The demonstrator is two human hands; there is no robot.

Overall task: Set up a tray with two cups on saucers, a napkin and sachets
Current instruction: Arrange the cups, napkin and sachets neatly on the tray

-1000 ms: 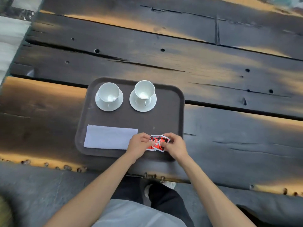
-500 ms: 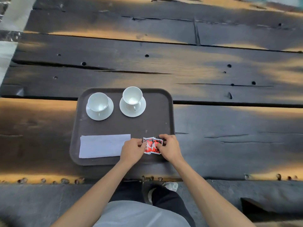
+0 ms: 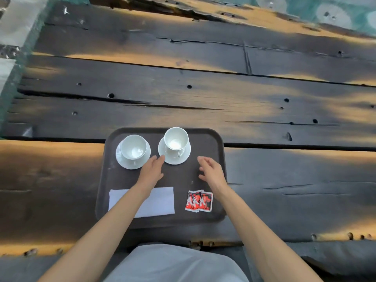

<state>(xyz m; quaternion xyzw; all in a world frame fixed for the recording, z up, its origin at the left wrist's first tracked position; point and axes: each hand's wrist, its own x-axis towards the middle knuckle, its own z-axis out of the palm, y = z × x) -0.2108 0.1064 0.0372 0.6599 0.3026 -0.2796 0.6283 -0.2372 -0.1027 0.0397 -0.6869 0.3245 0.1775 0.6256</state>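
A dark brown tray point(image 3: 211, 139) lies on the wooden table near its front edge. At its far side stand two white cups, the left cup point(image 3: 133, 147) on its saucer point(image 3: 126, 162) and the right cup point(image 3: 176, 138) on its saucer point(image 3: 184, 157). A white napkin point(image 3: 160, 201) lies at the tray's near left, partly under my left forearm. Red and black sachets point(image 3: 199, 201) lie at the near right. My left hand point(image 3: 152, 168) hovers open between the two saucers. My right hand point(image 3: 211, 170) is open to the right of the right saucer, holding nothing.
The table point(image 3: 183, 94) is made of dark weathered planks with gaps, holes and cracks. Its front edge point(image 3: 264, 239) runs just behind my lap. A pale floor strip point(image 3: 12, 27) shows at the far left and a teal patterned surface point(image 3: 335, 13) at the far right.
Both hands have let go of the sachets, which now lie on the tray, and moved forward toward the cups with fingers apart. The camera has tilted, showing more of the far table.
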